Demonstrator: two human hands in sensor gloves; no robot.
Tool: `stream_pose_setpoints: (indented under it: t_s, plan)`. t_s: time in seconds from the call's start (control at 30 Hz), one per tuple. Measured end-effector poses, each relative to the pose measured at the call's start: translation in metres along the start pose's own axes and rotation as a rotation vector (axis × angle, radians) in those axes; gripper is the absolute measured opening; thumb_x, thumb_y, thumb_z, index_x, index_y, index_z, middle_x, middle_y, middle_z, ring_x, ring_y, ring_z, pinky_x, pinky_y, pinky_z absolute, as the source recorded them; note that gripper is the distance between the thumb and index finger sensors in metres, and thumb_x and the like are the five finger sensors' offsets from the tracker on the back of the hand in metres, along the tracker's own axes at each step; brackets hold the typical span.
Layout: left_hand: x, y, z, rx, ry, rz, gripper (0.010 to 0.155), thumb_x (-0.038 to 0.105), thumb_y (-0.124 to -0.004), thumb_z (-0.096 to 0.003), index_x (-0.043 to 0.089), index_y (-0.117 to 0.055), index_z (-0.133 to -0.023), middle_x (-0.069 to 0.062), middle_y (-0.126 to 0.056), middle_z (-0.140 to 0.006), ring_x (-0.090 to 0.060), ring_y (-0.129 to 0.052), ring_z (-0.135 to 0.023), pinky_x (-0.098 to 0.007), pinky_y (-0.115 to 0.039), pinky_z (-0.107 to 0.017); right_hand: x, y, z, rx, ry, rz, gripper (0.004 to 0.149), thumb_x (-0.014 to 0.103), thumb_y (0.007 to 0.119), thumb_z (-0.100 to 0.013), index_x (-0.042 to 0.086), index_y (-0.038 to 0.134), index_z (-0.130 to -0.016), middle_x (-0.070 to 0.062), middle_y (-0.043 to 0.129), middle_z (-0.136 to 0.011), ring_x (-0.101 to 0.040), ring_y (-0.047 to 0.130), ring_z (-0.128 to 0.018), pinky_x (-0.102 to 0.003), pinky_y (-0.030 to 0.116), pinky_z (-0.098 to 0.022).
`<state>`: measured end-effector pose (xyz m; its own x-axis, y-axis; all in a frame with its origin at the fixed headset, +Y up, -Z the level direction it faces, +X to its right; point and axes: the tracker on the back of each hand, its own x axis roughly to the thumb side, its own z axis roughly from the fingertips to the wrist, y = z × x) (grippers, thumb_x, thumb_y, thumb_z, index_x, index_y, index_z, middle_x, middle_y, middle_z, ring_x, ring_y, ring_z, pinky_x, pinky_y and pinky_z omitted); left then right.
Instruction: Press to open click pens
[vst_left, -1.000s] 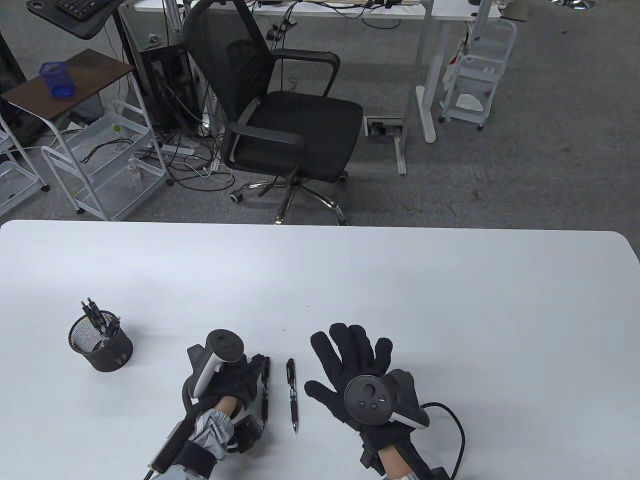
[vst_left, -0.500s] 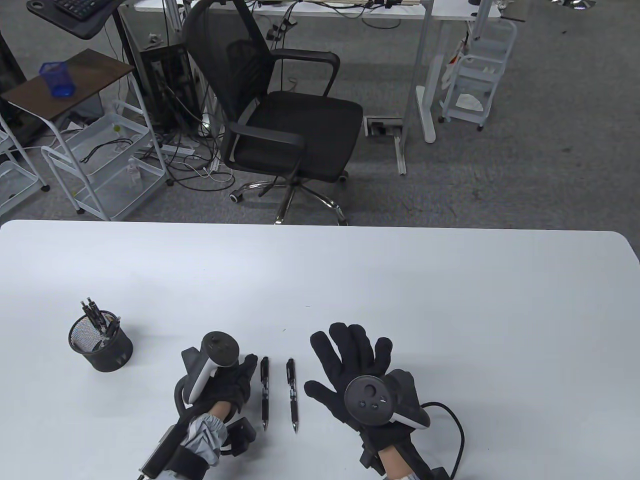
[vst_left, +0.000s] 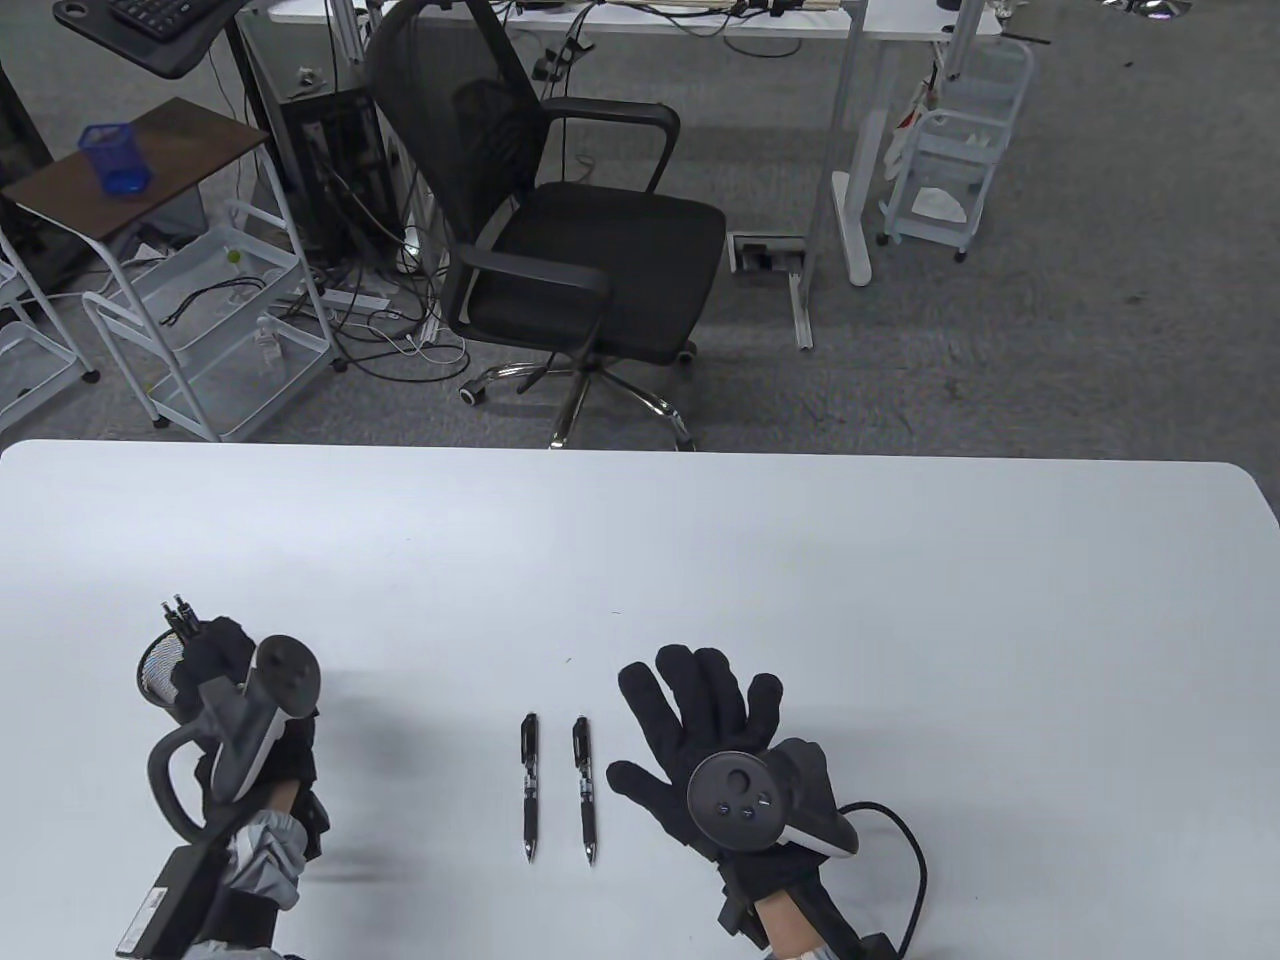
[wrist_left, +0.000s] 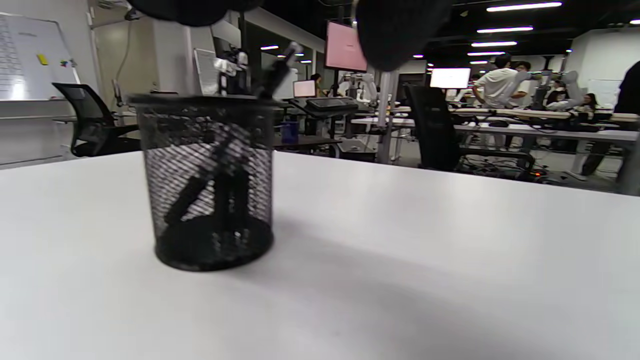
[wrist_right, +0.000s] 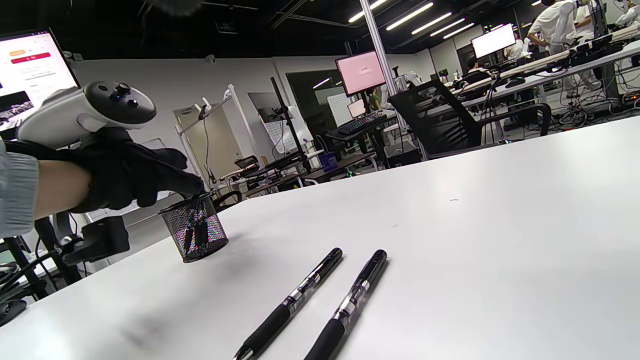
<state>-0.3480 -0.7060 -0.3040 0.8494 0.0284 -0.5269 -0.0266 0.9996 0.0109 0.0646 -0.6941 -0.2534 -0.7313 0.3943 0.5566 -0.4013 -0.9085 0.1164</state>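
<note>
The left hand has left the second pen on the tabletop beside the first pen, reaching to the holder at 9 o'clock. Its grip's state is hidden; the right hand lies spread flat. Another pen comes next, likely.

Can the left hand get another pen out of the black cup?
Probably yes. The left hand hangs right over the mesh cup, whose top is open, and the pens stick up past the rim.

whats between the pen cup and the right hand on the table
Two click pens lie side by side on the table between the mesh pen cup and the right hand, clearest in the table view.
</note>
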Motion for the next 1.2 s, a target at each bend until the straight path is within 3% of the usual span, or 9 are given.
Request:
stream_pose_setpoints:
  t_s: [0.2, 0.5, 1.2]
  plan:
    - [-0.018, 0.003, -0.018, -0.001, -0.028, 0.030, 0.066, 0.039, -0.076, -0.0666, 0.016, -0.043, -0.119, -0.016, -0.047, -0.119, -0.039, -0.055, -0.110, -0.050, -0.055, -0.084, -0.001, 0.000, 0.000, 0.005, 0.006, 0.002, 0.076, 0.052, 0.053, -0.066, 0.015, 0.018, -0.123, -0.027, 0.004, -0.123, -0.059, 0.007, -0.107, -0.082, 0.000, -0.059]
    - [-0.021, -0.005, -0.028, -0.009, -0.021, 0.049, 0.054, 0.040, -0.076, -0.0665, 0.024, -0.059, -0.115, -0.007, -0.057, -0.117, -0.032, -0.060, -0.109, -0.048, -0.055, -0.085, -0.002, 0.000, -0.001, 0.012, 0.013, 0.003, 0.076, 0.052, 0.053, -0.066, 0.015, 0.018, -0.123, -0.027, 0.004, -0.123, -0.059, 0.007, -0.107, -0.082, 0.000, -0.059]
    - [-0.019, -0.009, -0.034, -0.008, 0.046, 0.057, 0.045, 0.036, -0.071, -0.0690, 0.021, -0.067, -0.111, -0.013, -0.057, -0.115, -0.034, -0.062, -0.106, -0.050, -0.055, -0.083, -0.002, -0.001, -0.001, 0.008, 0.018, 0.002, 0.076, 0.052, 0.053, -0.066, 0.015, 0.019, -0.123, -0.027, 0.004, -0.123, -0.059, 0.006, -0.107, -0.082, -0.001, -0.059]
